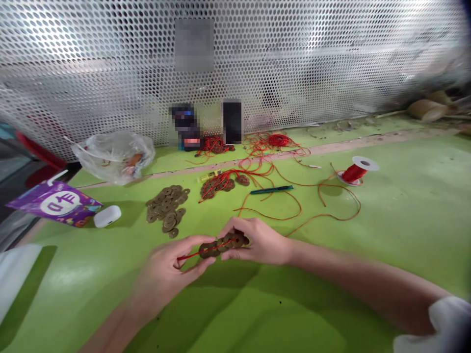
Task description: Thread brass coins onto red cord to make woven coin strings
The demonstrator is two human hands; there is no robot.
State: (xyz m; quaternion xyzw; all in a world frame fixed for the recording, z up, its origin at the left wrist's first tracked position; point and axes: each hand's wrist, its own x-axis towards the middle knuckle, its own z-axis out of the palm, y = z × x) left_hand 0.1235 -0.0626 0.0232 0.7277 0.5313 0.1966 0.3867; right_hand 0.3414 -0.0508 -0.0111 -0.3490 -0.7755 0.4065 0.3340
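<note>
Between my two hands is a row of overlapping bronze coins with square holes [221,245], a red cord running along it. My left hand [174,262] is closed on the left end of the row, thumb and forefinger at the coins, and the cord passes into its fingers. My right hand [255,241] pinches the right part of the row from above and below. Just beyond my left hand lies a pile of loose coins [166,205]. Farther back is a cluster of coins tied with red cord [217,185].
A green cutter-like tool [271,189] lies behind my right hand, amid loose red cord. A spool of red cord [355,174] stands right. At left are a purple packet [61,202], a white case [107,216] and a clear plastic bag [117,154]. Perforated metal [294,63] backs the table.
</note>
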